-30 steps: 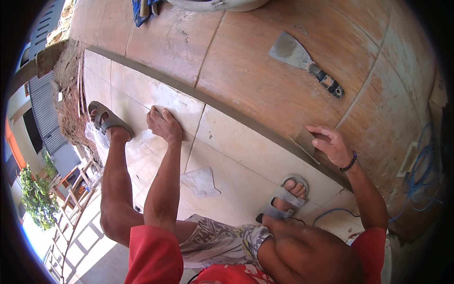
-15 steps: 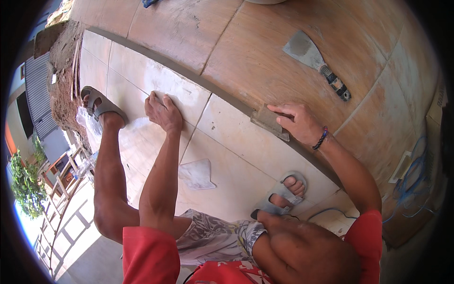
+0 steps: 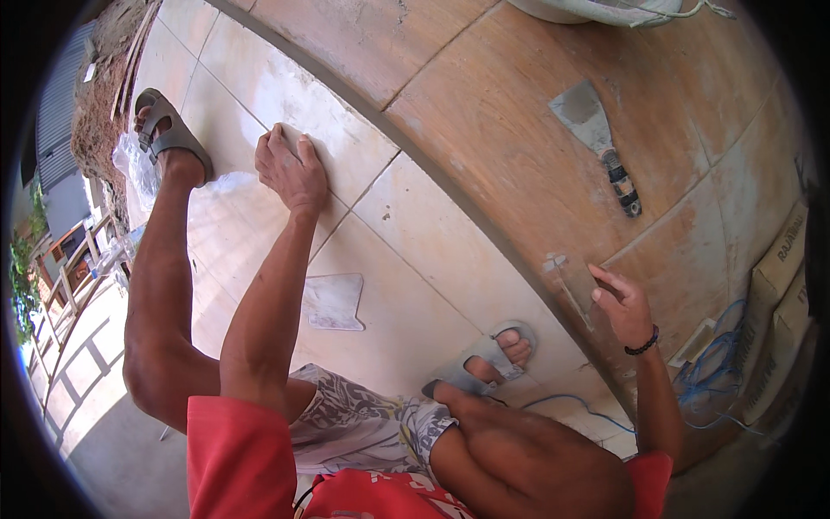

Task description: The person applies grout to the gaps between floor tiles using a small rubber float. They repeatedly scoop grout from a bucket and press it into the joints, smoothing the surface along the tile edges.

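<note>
My left hand (image 3: 292,170) rests on the pale tiled surface (image 3: 406,233), its fingers bent and a little apart, with nothing visible in them. Between the fingers and thumb of my right hand (image 3: 624,310) is a flat brownish rectangular piece (image 3: 577,290) with a pale smeared edge. Its exact kind I cannot make out. It is over the wood-look tiles, just beyond the grey edge strip. Farther off lies a putty knife (image 3: 595,130) with a wide blade and a dark handle. A white notched flat piece (image 3: 335,301) lies on the pale tiles near my left forearm.
My sandalled feet stand on the pale tiles, beside a step edge (image 3: 458,208). A pale bucket (image 3: 596,9) is at the far edge. Blue cord (image 3: 705,381) and cardboard boxes (image 3: 778,294) lie at right. Clear plastic (image 3: 134,169) is by the left sandal (image 3: 177,134).
My right hand has taken the flat piece off the step edge, over onto the wood-look tiles. The view has shifted, bringing the bucket into sight. My left hand stays on the pale tiles.
</note>
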Action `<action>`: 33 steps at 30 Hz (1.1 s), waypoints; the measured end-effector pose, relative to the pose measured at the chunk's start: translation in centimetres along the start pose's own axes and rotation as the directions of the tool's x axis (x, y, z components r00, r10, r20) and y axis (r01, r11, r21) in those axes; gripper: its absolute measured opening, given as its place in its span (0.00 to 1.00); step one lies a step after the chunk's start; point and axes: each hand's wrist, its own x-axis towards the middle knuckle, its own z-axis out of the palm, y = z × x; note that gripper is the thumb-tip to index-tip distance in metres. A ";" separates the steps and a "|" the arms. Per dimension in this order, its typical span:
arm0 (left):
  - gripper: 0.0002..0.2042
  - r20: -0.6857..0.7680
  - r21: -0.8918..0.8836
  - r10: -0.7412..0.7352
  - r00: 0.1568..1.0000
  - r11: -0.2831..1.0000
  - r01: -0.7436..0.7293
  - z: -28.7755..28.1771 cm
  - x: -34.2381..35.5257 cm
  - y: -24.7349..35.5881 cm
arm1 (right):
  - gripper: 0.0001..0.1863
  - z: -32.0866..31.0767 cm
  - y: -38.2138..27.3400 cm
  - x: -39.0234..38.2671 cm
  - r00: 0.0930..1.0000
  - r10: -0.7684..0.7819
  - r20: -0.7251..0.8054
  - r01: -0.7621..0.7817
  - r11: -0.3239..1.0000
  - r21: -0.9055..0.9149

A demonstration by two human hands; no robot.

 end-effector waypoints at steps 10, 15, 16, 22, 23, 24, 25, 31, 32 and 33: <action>0.26 -0.006 0.004 -0.011 1.000 1.000 0.011 0.6 0.0 0.1 | 0.19 7.2 -6.1 13.3 0.977 -0.076 0.198 0.030 0.974 0.225; 0.27 0.002 -0.014 -0.010 1.000 1.000 0.010 0.5 -0.1 -0.4 | 0.18 6.2 -3.3 9.0 0.973 -0.170 0.156 0.174 0.985 -0.008; 0.27 0.001 -0.020 -0.001 1.000 1.000 0.001 0.6 0.0 -0.4 | 0.18 5.6 -2.6 7.5 0.971 -0.204 0.128 0.212 0.976 -0.050; 0.27 -0.005 -0.021 -0.019 1.000 1.000 0.018 0.4 0.0 -0.4 | 0.18 0.6 2.6 -1.9 0.994 -0.008 0.105 0.022 0.991 -0.131; 0.26 0.000 -0.015 -0.018 1.000 1.000 0.018 0.5 0.1 -0.6 | 0.18 -0.4 2.6 -2.8 0.993 -0.016 0.115 0.035 0.986 -0.165; 0.26 0.005 -0.008 -0.017 1.000 1.000 0.017 0.6 0.2 -0.8 | 0.19 -1.0 2.7 -3.1 0.992 -0.025 0.127 0.050 0.979 -0.198; 0.26 0.006 -0.011 -0.011 1.000 1.000 0.011 0.7 0.1 -0.6 | 0.18 -1.1 2.3 -3.1 0.995 -0.012 0.104 0.028 0.989 -0.147; 0.26 0.004 -0.027 -0.019 1.000 0.999 0.019 0.7 0.2 -0.1 | 0.19 1.6 -3.1 6.0 0.974 -0.179 0.137 0.183 0.983 -0.016; 0.26 0.006 -0.017 -0.024 1.000 1.000 0.024 0.4 0.2 -0.3 | 0.19 2.7 -4.6 7.9 0.986 -0.086 0.142 0.077 0.995 0.068; 0.26 0.008 -0.012 -0.028 1.000 1.000 0.029 0.4 0.2 -0.3 | 0.19 3.8 -5.9 9.6 0.988 0.007 0.153 -0.030 0.989 0.147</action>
